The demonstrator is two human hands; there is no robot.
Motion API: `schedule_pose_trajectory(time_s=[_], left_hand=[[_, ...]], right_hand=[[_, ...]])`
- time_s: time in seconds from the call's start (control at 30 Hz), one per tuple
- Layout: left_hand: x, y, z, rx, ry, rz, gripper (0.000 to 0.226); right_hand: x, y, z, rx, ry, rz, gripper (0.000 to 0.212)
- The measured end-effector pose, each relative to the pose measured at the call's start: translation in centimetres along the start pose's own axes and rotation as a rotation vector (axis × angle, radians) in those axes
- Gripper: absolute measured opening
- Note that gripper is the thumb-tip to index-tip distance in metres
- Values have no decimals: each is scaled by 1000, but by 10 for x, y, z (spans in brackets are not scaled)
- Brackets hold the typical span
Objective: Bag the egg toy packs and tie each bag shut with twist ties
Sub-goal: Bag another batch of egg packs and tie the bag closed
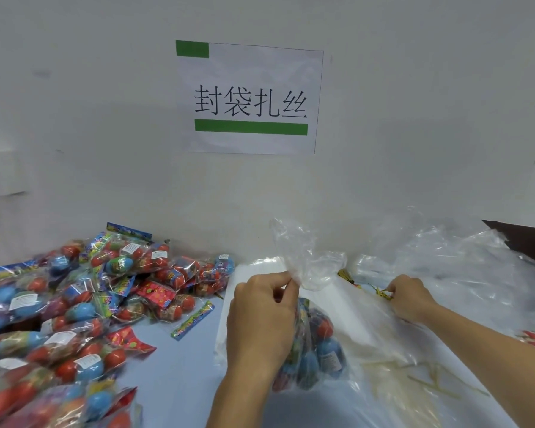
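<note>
Egg toy packs (314, 347) sit inside a clear plastic bag (303, 251) on the desk (183, 375), centre-front, just below the left hand (261, 307). Left hand grip is clamped on the gathered bag neck, fingers curled round the twisted film; loose bag top flares up above the fist. Right hand (410, 299) is off to the right, fingertips pinching a gold twist tie (383, 294) from a small gold bunch lying on a stack of flat clear bags (445, 273).

Handling, my read: load looks light but lumpy, hollow plastic eggs in crinkly wrap, so it shifts inside the bag. Film is thin, soft, slippery; neck will unwind if let go. Best hold is right at the twisted neck, close above the packs, tie wrapped just over the fist. Tie is thin wire, bends easily, small to pinch.

Pile of unbagged packs (74, 310) covers the desk on the left, red and blue eggs with colourful header cards and white stickers, print too small to read. One loose header strip (192, 320) lies between pile and bag. Pale strips (430, 378) lie under film, front right; cannot tell what they are.

Paper sign (250, 98) on the wall reads 封袋扎丝, green block top left, green bar beneath. Wall socket (0, 174) far left. Dark object (528, 242) at right edge, unclear.
</note>
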State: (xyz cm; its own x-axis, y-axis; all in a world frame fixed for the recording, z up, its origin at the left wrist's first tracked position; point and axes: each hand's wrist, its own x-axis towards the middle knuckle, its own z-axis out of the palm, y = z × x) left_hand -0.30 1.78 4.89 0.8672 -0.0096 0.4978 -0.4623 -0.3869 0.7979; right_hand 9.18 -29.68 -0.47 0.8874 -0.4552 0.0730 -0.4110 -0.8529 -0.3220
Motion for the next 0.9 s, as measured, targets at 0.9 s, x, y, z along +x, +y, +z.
schedule_pose_trajectory(time_s=[0.9], left_hand=[[0,1,-3,-9,-4,12,51]], right_hand=[[-5,-5,-11,830,226,172,9]])
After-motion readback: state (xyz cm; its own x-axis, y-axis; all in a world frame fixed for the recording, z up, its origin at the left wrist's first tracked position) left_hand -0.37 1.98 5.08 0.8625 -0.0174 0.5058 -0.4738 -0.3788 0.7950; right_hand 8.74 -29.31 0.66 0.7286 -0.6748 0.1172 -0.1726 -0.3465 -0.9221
